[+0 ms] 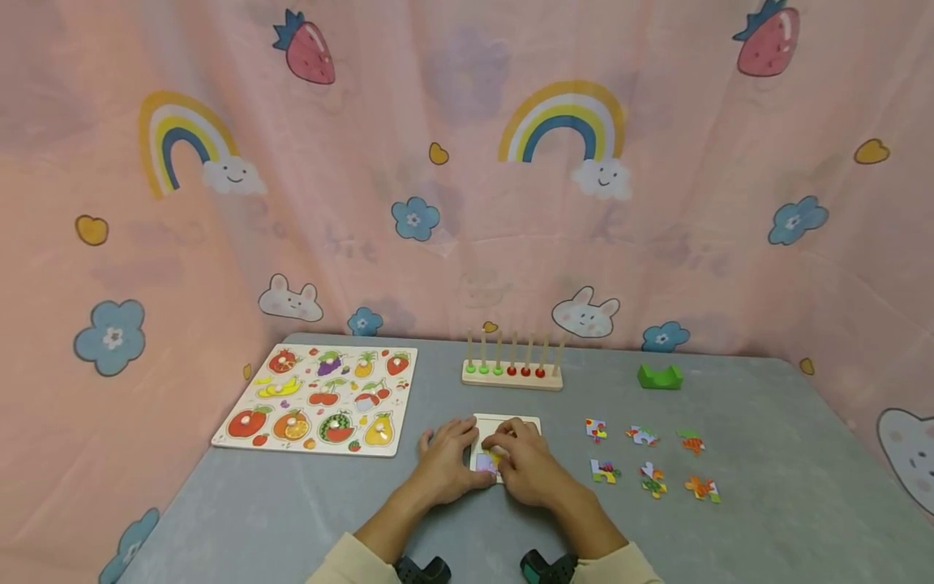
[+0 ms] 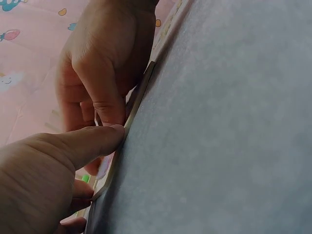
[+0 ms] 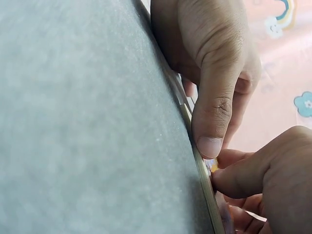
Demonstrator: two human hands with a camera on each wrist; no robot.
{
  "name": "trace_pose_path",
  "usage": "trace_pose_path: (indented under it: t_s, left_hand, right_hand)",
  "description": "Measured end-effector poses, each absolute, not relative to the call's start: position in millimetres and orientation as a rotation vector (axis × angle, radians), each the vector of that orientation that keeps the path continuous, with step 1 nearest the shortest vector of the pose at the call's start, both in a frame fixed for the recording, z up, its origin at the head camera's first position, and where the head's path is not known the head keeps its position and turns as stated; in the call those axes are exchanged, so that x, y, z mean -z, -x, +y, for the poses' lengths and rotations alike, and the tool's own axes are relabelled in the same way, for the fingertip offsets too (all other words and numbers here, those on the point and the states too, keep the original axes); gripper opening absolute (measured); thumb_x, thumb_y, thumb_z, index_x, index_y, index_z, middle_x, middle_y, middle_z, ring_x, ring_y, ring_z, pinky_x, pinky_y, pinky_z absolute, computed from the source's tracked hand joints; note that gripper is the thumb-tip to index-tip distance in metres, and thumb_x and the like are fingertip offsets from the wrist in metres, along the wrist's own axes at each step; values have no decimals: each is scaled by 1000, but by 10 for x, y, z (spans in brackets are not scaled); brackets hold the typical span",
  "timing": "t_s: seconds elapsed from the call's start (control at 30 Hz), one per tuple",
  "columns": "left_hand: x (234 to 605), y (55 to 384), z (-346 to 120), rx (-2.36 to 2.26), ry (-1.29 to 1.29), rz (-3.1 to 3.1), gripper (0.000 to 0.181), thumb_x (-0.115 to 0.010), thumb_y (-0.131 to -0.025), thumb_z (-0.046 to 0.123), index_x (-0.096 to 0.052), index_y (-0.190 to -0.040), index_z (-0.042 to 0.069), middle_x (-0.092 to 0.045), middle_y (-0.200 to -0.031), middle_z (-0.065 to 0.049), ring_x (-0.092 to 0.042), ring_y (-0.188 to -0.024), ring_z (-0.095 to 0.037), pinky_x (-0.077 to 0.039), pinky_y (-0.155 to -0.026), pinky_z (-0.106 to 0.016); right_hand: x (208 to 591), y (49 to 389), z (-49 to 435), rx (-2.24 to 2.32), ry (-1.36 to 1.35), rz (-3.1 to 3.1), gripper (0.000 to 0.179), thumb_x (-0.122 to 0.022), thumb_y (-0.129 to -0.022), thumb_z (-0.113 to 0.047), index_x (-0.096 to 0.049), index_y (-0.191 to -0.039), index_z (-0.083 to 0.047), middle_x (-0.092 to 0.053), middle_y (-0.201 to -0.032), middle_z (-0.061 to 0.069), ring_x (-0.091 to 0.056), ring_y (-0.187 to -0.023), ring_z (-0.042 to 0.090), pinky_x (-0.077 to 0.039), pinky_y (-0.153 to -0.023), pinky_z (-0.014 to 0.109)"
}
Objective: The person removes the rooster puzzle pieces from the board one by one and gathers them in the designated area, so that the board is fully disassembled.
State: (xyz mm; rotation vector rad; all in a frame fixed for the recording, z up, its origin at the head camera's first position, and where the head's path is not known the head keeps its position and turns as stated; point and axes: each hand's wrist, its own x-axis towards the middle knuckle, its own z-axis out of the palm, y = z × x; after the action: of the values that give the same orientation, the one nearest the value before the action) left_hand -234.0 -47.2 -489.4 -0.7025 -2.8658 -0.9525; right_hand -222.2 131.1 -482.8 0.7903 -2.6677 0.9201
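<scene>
A small white-rimmed puzzle tray point(image 1: 507, 418) lies on the table before me, with a lilac puzzle piece point(image 1: 485, 463) in its near left part. My left hand point(image 1: 445, 464) grips the tray, its thumb along the near edge and its fingers at the left side. Over the tray, my right hand point(image 1: 531, 464) has thumb and fingers bent together at a puzzle piece with yellow on it point(image 3: 214, 165), which they mostly cover. Loose jigsaw pieces lie to the right, among them a purple-and-green one point(image 1: 604, 471) and an orange one point(image 1: 702, 488).
A fruit peg board point(image 1: 404, 405) lies at the left. Behind the tray stands a wooden peg rack point(image 1: 511, 380) with green and red beads. A green curved block point(image 1: 660, 378) sits at the back right. A pink patterned curtain point(image 1: 467, 259) hangs behind the grey table point(image 1: 788, 487).
</scene>
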Motion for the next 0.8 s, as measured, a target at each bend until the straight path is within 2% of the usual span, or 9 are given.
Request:
trace_pose_path:
  t_s: [0.33, 0.5, 0.63, 0.8]
  left_hand:
    - [4894, 2343, -472, 953, 706, -2869, 71, -82, -71, 34, -60, -129, 0, -49, -141, -12, -37, -132, -33, -15, -99, -65]
    - [4899, 2345, -474, 948, 708, -2871, 71, -82, -71, 35, -60, -129, 1, -49, -141, -12, -37, -132, -33, -15, -100, -65]
    - [4900, 2344, -477, 955, 709, -2873, 71, -82, -71, 35, -60, -130, 2, -49, -141, -12, -37, -133, -34, -14, -100, -65]
    - [4898, 2345, -475, 960, 709, -2863, 69, -82, -71, 35, -61, -129, 3, -49, -140, -12, -38, -132, -34, -15, -99, -66]
  right_hand:
    - [4840, 2224, 1315, -997, -746, -2667, 30, -58, -76, 8, -70, -98, -9, -54, -103, 6, -48, -98, 30, -37, -82, 51]
    - [4853, 2222, 1322, -989, -780, -2629, 30, -59, -75, 8, -71, -98, -7, -58, -97, 2, -49, -94, 24, -38, -80, 50]
    - [4871, 2223, 1336, -935, -846, -2584, 32, -61, -74, 6, -72, -102, -4, -59, -90, 0, -48, -88, 18, -39, -76, 44]
    - [4862, 2220, 1346, -888, -921, -2574, 39, -65, -72, 2, -71, -111, -2, -58, -93, -1, -46, -88, 16, -38, -76, 43]
